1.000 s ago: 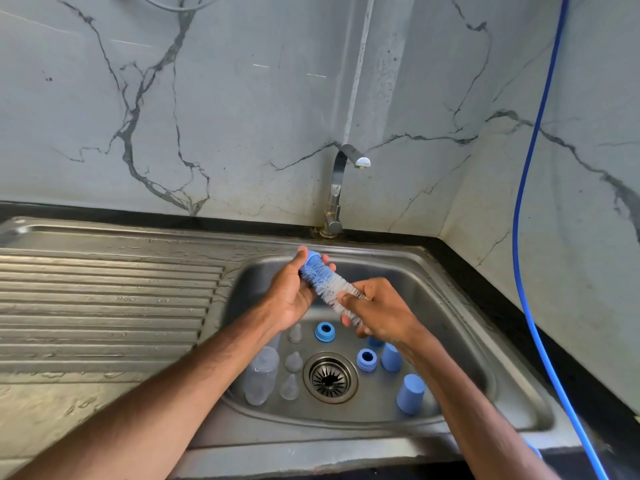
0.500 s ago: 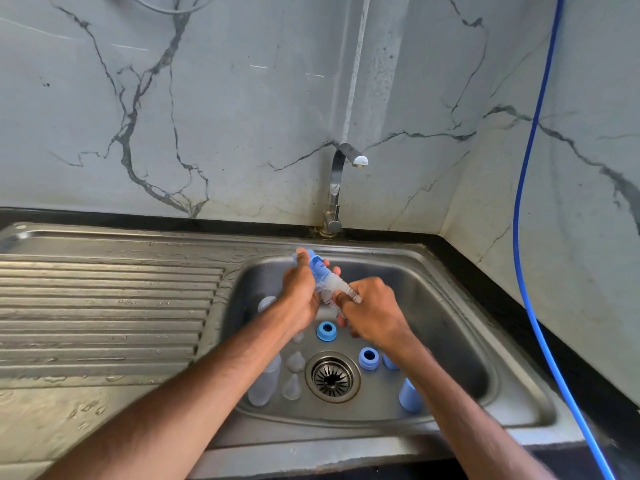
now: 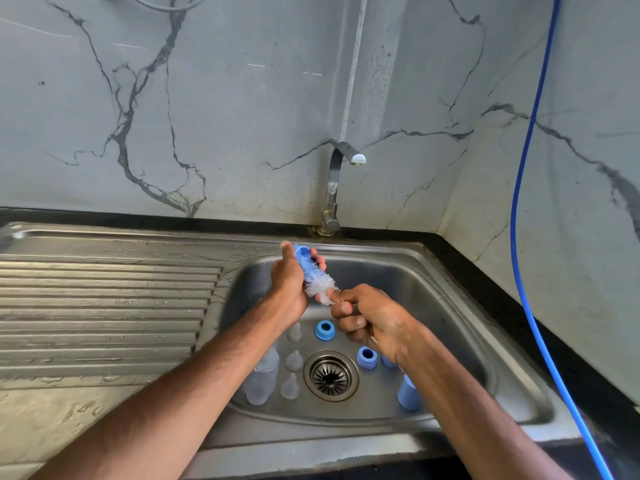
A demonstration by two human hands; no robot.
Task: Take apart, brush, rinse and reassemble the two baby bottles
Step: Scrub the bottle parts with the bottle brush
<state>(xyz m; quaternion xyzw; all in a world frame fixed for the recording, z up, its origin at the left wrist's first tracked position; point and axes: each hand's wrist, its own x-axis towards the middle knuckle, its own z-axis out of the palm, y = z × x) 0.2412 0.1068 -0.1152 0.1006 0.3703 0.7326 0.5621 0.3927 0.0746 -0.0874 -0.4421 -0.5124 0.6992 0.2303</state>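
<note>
A bottle brush (image 3: 317, 280) with blue and white bristles is held tilted over the sink basin (image 3: 460, 317). My left hand (image 3: 289, 282) curls round the upper part of the brush head; whether it also holds a small part there is hidden. My right hand (image 3: 370, 320) pinches the brush's thin handle just below the bristles. On the basin floor lie a clear bottle (image 3: 263, 375), three clear teats (image 3: 294, 360), two blue rings (image 3: 325, 330) (image 3: 367, 356) and a blue cap (image 3: 408, 393). Another blue piece (image 3: 388, 361) is partly hidden under my right wrist.
The drain strainer (image 3: 330, 375) sits mid-basin. A steel tap (image 3: 332, 188) stands behind the sink with no water running. A wet ribbed draining board (image 3: 104, 306) lies to the left. A blue hose (image 3: 519, 237) hangs down the right wall.
The brush head has slid further into my left hand, so less of it shows between the hands. Both hands sit closer together. The parts in the basin have not moved.
</note>
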